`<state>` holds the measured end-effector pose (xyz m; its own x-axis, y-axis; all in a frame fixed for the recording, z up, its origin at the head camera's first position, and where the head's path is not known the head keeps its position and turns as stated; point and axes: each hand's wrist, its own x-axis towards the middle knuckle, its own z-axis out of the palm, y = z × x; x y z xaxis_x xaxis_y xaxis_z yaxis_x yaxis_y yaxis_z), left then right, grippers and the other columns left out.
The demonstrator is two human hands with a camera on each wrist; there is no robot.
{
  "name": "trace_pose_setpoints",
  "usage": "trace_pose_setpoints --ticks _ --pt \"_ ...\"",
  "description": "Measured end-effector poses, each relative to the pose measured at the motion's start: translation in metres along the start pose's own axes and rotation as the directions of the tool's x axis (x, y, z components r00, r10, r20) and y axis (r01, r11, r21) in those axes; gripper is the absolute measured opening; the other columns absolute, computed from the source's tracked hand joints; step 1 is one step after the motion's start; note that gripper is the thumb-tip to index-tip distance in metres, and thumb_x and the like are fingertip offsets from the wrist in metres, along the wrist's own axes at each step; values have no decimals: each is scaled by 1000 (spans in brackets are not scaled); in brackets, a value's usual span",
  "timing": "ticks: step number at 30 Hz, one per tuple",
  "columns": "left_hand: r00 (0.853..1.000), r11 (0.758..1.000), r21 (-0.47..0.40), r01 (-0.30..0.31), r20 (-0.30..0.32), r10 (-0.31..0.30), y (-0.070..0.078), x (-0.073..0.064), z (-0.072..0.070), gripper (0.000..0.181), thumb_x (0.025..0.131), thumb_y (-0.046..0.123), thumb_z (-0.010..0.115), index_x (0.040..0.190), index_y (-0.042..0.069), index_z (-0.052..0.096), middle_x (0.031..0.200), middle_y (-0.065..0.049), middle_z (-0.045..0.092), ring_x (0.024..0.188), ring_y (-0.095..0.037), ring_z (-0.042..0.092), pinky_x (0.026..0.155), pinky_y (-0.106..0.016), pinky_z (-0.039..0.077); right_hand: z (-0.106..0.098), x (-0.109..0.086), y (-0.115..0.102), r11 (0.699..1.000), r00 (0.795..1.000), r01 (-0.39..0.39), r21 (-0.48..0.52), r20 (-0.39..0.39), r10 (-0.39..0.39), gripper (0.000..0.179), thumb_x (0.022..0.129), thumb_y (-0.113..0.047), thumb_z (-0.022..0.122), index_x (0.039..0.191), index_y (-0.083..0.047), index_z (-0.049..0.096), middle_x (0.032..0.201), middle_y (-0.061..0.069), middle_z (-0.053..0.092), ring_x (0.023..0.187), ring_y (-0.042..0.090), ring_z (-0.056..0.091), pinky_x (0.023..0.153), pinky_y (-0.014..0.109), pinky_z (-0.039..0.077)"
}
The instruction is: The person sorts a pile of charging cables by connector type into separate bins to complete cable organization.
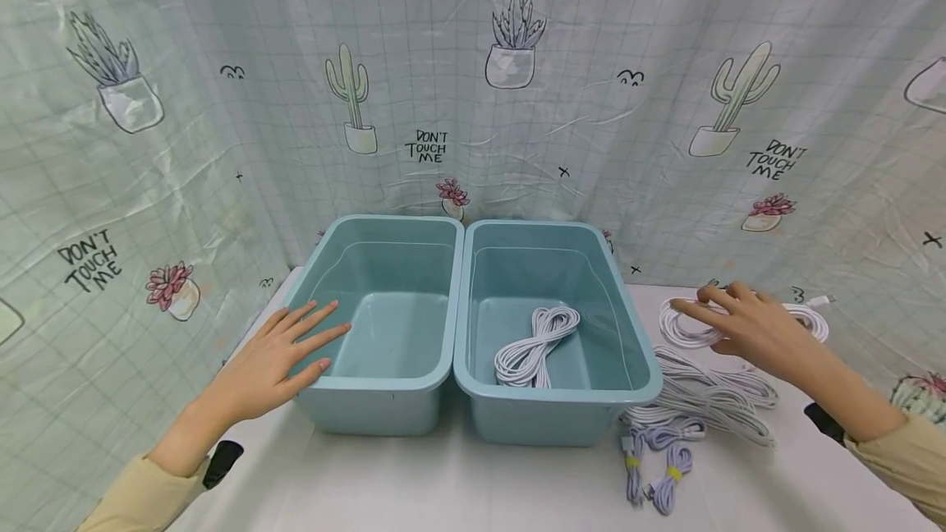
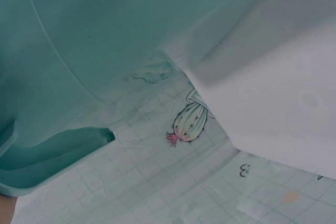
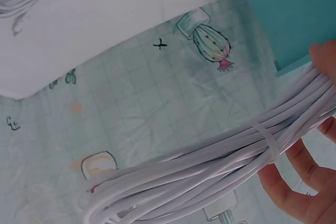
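- We look down at a white desk (image 1: 369, 483), with a printed curtain (image 1: 414, 105) behind it; clock directions are from the middle of the head view.
- At about half past three, our right hand (image 1: 750, 327) grips a white cable coil (image 3: 210, 163), thumb on one side and fingers on the other, probably so that its loops stay together.
- The coil appears raised off the desk, judging by the curtain beyond it in the right wrist view.
- It is long, smooth and glossy, its many strands gathered into a flattened loop; a narrow pale band (image 3: 269, 141) crosses it beside the fingers, and a plug (image 1: 820, 300) pokes out past the hand.
- At eight o'clock, our left hand (image 1: 277, 364) holds nothing, its fingers spread over the near rim of the left bin (image 1: 384, 384), perhaps steadying it; we cannot tell whether they touch.
- Toward half past four, the right bin (image 1: 562, 395) contains a tied cable bundle (image 1: 534, 347).
- At four o'clock, larger cable bundles (image 1: 717, 401) lie beside that bin, with small yellow-tied cables (image 1: 672, 474) nearer us, seemingly kept within the right hand's reach.
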<state>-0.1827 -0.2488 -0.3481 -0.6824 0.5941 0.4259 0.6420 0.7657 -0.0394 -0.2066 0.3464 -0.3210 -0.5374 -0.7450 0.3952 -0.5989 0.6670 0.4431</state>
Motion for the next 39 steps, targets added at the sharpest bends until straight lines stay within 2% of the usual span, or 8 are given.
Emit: trace_pose_setpoints --ticks 5,7,9,10,12,14,23,39 --pt "1000 1000 -2 2 -1 -2 0 -1 0 46 86 29 55 131 23 47 142 -4 36 126 -35 35 99 -50 25 -5 10 4 998 999 35 -43 3 -34 59 79 -54 23 123 -21 46 100 3 52 76 23 47 51 34 41" --pt "1000 1000 -2 -1 -1 1 0 -1 0 46 86 29 55 131 23 47 142 -4 35 126 -35 35 99 -50 26 -6 14 5 998 999 44 -51 0 -44 62 78 -50 15 123 -21 47 100 3 52 75 23 47 50 34 40" --pt "1000 1000 0 2 2 -2 -1 -1 0 46 86 29 55 131 23 47 143 -4 35 127 -35 35 99 -50 25 -8 19 5 997 999 51 -61 -2 -51 57 78 -55 40 122 -21 47 99 3 52 75 23 47 52 34 40" --pt "1000 1000 1 3 4 -3 -1 0 1 46 86 29 55 131 23 46 143 -4 35 127 -35 34 99 -50 25 -9 22 5 996 998 55 -67 -3 -55 60 73 -54 55 122 -21 47 99 3 52 75 23 46 52 34 40" --pt "1000 1000 2 4 6 -4 -1 0 1 45 86 29 55 131 22 47 143 -3 35 128 -34 34 99 -50 25 -10 27 5 995 998 63 -81 -4 -63 76 55 -43 77 122 -21 48 98 3 52 75 23 46 54 35 41" --pt "1000 1000 1 6 6 -6 -1 0 1 45 86 29 55 131 23 47 143 -3 35 128 -35 34 99 -50 25 -12 33 5 994 998 65 -85 -10 -66 87 42 -27 86 121 -21 48 98 3 52 76 23 47 56 36 42" --pt "1000 1000 3 1 3 -1 -1 -1 1 45 86 28 56 130 23 48 141 -5 37 127 -35 34 99 -51 25 -18 60 5 994 996 84 -64 -14 -85 87 45 -22 86 122 -24 47 102 5 54 83 27 52 62 42 48" --pt "1000 1000 4 3 2 -3 0 -1 0 45 86 28 56 130 23 48 140 -7 38 126 -35 35 100 -50 25 -26 103 -5 983 983 182 -27 -8 -182 83 51 -12 84 123 -29 47 111 6 53 92 27 52 71 46 45"
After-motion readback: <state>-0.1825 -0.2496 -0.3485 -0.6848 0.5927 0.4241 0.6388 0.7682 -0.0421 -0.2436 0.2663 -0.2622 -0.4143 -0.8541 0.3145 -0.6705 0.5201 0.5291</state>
